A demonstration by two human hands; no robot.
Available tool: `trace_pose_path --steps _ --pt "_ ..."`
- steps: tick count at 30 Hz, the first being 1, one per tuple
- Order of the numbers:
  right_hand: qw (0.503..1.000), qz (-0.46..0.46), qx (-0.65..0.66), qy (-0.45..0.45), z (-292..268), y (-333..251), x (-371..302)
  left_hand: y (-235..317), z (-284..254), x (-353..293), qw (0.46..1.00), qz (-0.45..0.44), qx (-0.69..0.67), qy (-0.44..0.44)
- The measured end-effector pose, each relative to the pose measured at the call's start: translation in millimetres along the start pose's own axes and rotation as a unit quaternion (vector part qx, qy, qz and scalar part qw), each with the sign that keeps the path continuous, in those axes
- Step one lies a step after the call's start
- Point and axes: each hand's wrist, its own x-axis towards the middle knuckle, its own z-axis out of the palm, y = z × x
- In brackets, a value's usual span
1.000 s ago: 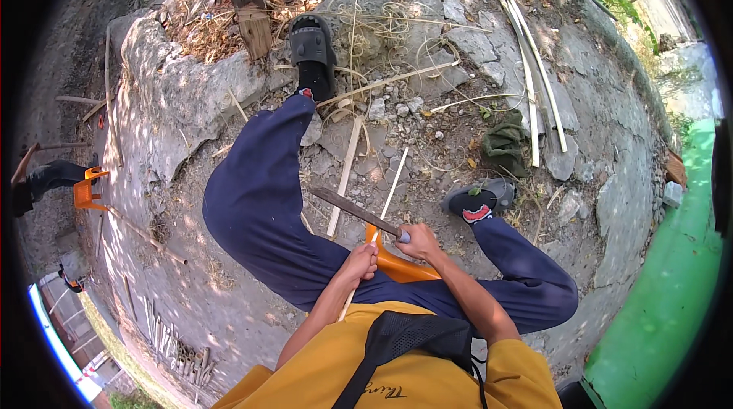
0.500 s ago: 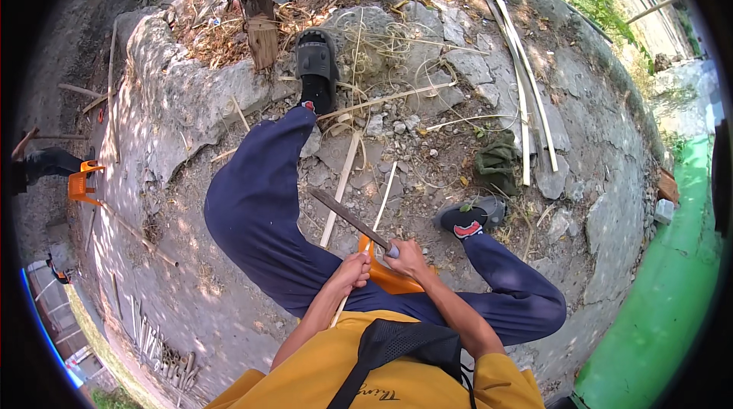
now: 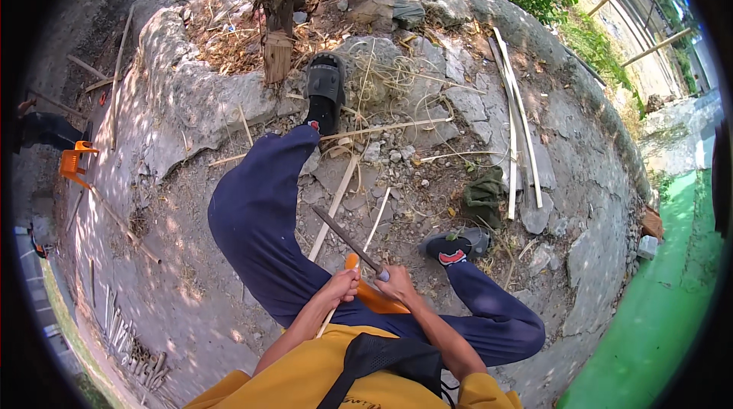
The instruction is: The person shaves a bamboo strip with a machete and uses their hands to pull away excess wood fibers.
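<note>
Right now both hands are clamping: the left hand (image 3: 340, 285) is keeping its grip together around a thin pale strip (image 3: 378, 218), and the right hand (image 3: 398, 287) is wrapping its grip round the handle (image 3: 382, 275) of a long dark blade (image 3: 345, 236). The strip is running from the lap, through the left fist and out ahead; the blade is crossing it just beyond that fist, though whether the two are touching is not showing. Step in hand is looking like blade work on the strip; cutting, scraping or splitting, cannot tell. A next stroke would be calling for a firm left hold, a steady blade angle and knuckles clear of the edge. Between the thighs an orange plastic piece (image 3: 378, 301) is showing close under the hands. Blade tip is pointing forward and left, the left trouser leg (image 3: 256, 206) hemming that side; the right trouser leg (image 3: 492, 302) is leaving more room. Ahead, most open room is lying over the rubbly ground (image 3: 416, 214) between the feet, with a flat lath (image 3: 339, 195) lying near the tip. Farther right, a dark green cloth (image 3: 483, 197) is lying near long pale slats (image 3: 522, 119).
</note>
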Motion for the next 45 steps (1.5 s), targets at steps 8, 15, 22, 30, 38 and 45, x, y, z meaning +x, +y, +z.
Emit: trace_pose_path --steps 8,15,22,30,38,45 --pt "0.998 0.054 -0.029 0.023 -6.7 -7.9 30.9 5.9 5.5 -3.6 0.999 0.025 0.011 0.020" --pt "0.998 0.018 -0.057 0.009 -10.5 -6.9 5.4 -3.4 3.7 -5.6 1.000 0.008 0.026 0.008" --pt "0.998 0.067 -0.014 0.008 -11.4 -0.8 19.3 8.5 9.9 -6.6 1.000 0.016 0.018 -0.012" --pt "0.997 0.039 -0.056 0.023 -27.5 18.0 33.9 9.1 18.0 -4.7 0.999 0.036 0.027 -0.001" --pt "0.998 -0.020 -0.055 -0.030 -15.8 -2.8 -11.4 -3.6 3.1 -3.1 1.000 0.017 0.012 -0.005" --pt "0.997 0.033 -0.042 0.055 -26.6 -7.7 28.0 3.2 9.5 -5.3 0.999 0.029 0.008 -0.013"
